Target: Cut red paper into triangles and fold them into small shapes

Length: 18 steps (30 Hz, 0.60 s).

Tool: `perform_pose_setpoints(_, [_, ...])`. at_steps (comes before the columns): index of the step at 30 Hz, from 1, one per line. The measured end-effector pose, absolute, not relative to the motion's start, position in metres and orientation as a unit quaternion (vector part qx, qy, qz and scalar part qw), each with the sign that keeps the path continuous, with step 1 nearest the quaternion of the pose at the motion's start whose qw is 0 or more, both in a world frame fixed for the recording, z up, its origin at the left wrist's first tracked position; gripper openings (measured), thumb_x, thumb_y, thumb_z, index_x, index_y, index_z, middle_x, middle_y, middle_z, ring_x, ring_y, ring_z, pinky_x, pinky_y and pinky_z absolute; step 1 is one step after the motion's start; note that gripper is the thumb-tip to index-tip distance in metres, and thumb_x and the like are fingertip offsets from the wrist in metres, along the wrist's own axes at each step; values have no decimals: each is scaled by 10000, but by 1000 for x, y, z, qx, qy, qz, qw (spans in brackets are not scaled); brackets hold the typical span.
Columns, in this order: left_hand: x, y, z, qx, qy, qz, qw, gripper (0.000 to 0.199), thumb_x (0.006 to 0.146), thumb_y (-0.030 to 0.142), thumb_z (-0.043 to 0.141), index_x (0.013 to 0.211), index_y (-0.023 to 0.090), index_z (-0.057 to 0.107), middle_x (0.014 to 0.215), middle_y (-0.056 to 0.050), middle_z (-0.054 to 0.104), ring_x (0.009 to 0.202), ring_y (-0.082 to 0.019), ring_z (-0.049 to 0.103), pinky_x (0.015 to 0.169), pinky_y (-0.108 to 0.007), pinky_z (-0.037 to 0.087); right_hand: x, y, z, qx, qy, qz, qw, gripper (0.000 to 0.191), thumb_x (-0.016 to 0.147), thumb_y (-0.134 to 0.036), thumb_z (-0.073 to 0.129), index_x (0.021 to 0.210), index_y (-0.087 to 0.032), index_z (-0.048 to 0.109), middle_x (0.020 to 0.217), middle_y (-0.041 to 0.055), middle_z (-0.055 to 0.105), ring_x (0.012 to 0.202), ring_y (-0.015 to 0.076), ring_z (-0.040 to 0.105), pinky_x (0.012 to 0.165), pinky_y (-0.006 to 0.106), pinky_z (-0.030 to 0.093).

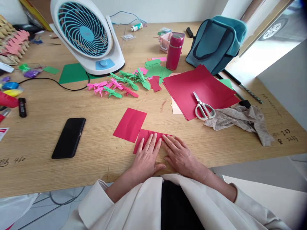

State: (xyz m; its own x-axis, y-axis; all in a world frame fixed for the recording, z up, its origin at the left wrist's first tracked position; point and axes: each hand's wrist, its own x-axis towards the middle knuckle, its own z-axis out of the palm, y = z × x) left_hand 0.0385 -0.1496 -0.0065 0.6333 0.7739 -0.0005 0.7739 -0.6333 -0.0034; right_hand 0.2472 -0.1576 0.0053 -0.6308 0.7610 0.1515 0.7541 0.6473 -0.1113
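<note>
Near the table's front edge, a red paper piece (144,134) lies under both my hands, which cover much of it. My left hand (148,155) rests flat on it with fingers stretched out. Beside it, my right hand (178,155) also lies flat, its fingertips on the paper's right part and pointing inward. Just up and left sits a second red paper rectangle (130,124), faintly creased. Farther right, white-handled scissors (202,107) lie on a stack of large red sheets (196,86).
Folded pink, green and red paper figures (120,83) lie mid-table. Behind them stand a white fan (86,35), a red flask (175,51) and a blue bag (216,41). A black phone (68,138) lies left; a crumpled cloth (240,121) lies right.
</note>
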Motion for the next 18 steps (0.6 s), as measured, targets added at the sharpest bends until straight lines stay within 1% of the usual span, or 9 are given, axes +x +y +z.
perform_pose_setpoints(4, [39, -150, -6, -905, -426, -3, 1, 977, 851, 790, 331, 1573, 144, 213, 1622, -214, 235, 1513, -331, 205, 1182, -549, 211, 245, -161, 4, -451, -888, 6, 91, 589, 969, -302, 495, 1470, -4, 404, 1573, 200, 353, 1457, 317, 328, 1168, 492, 326])
perform_pose_setpoints(9, [39, -149, -4, -903, -430, 2, -9, 982, 842, 785, 367, 1568, 137, 231, 1619, -218, 242, 1510, -341, 205, 1179, -556, 225, 242, -166, 3, -488, -867, 2, 97, 611, 961, -327, 506, 1458, 15, 409, 1569, 235, 338, 1455, 330, 333, 1164, 497, 312])
perform_pose_setpoints(12, [38, -148, -2, -904, -427, 0, -20, 964, 852, 782, 341, 1564, 139, 247, 1626, -203, 229, 1513, -335, 196, 1179, -556, 227, 240, -167, 0, -506, -856, 0, 109, 614, 960, -338, 499, 1460, 6, 409, 1569, 240, 332, 1454, 329, 337, 1159, 497, 314])
perform_pose_setpoints(15, [34, -148, -1, -906, -422, 0, -29, 929, 875, 770, 295, 1559, 143, 261, 1637, -161, 222, 1514, -327, 195, 1191, -562, 194, 240, -168, -2, -507, -854, 0, 117, 599, 958, -328, 496, 1464, -19, 412, 1568, 227, 345, 1457, 321, 333, 1157, 494, 310])
perform_pose_setpoints(18, [28, -150, 1, -908, -419, 4, -34, 905, 896, 750, 273, 1560, 137, 252, 1631, -137, 255, 1510, -321, 206, 1203, -573, 150, 241, -168, -2, -506, -855, 2, 114, 582, 965, -326, 491, 1457, -24, 424, 1564, 224, 354, 1456, 323, 338, 1157, 496, 303])
